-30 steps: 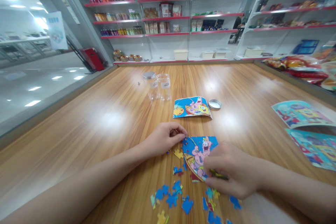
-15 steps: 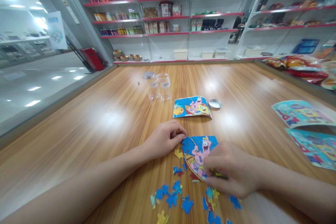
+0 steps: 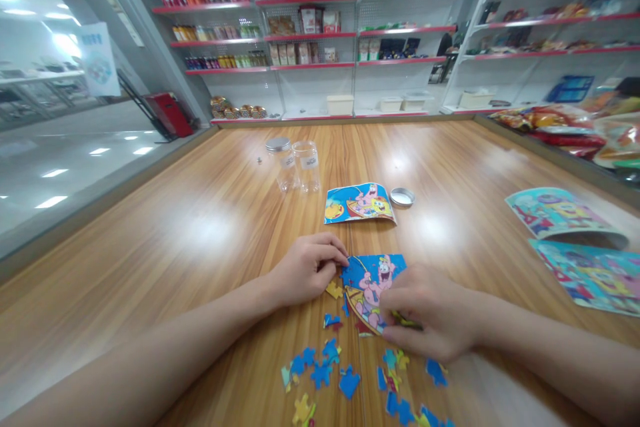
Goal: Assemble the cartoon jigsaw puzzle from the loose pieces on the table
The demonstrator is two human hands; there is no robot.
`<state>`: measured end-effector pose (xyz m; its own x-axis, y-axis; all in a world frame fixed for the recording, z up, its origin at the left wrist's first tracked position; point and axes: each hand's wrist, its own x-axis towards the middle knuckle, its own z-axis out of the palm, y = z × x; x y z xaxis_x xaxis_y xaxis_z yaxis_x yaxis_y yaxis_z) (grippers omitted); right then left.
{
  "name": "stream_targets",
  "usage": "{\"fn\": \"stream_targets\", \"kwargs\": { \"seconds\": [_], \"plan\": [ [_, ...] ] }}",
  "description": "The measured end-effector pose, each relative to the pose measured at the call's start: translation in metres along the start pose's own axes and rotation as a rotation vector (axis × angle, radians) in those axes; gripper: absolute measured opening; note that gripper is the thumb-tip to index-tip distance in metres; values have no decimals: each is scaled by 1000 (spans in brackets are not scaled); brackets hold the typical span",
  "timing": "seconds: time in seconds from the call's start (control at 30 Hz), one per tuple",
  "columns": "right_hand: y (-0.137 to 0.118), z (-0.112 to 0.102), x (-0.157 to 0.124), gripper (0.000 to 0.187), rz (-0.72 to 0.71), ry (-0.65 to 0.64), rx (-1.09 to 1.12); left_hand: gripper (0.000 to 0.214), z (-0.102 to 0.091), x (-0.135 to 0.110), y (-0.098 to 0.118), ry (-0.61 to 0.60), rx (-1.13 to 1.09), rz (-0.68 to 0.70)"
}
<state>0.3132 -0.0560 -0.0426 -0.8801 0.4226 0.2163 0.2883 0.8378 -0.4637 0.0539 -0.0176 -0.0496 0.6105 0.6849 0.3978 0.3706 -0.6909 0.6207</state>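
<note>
A partly joined jigsaw puzzle (image 3: 371,283) lies on the table, showing a pink starfish character in a boat on blue. My left hand (image 3: 305,270) is closed at its upper left corner, the fingertips on the edge. Over the puzzle's right side, my right hand (image 3: 433,313) has its fingers curled round a yellowish puzzle piece (image 3: 406,321), partly hidden by the fingers. A loose yellow piece (image 3: 334,290) lies beside the left edge. Below are several loose pieces, among them a blue piece (image 3: 349,381). The picture sheet (image 3: 357,203) with the same scene lies behind the puzzle.
Two clear plastic jars stand farther back, one lidded jar (image 3: 283,163) and one open jar (image 3: 307,167). A loose silver lid (image 3: 403,197) lies beside the picture sheet. Two more picture sheets (image 3: 590,273) lie at the right. Stocked shelves (image 3: 310,33) rise behind the table (image 3: 200,227).
The whole view has shifted slightly, so things sit a little farther left. My left thumb is a little farther from the fingertips. My right hand stays over the puzzle's right side.
</note>
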Motion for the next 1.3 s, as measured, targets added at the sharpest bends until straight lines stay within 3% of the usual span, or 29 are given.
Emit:
{"fn": "stream_targets", "kwargs": {
  "seconds": [0.23, 0.5, 0.87, 1.3],
  "plan": [
    [3, 2, 5, 19, -60, 212, -56, 30, 1, 1, -3, 1, 87, 78],
    [7, 11, 6, 23, 98, 454, -251, 31, 0, -3, -3, -70, 241, 172],
    [13, 14, 6, 26, 81, 435, -392, 32, -10, 0, -3, -165, 458, 290],
    [13, 9, 6, 27, 65, 389, -363, 34, -10, -6, -8, -116, 443, 315]
  ]
}}
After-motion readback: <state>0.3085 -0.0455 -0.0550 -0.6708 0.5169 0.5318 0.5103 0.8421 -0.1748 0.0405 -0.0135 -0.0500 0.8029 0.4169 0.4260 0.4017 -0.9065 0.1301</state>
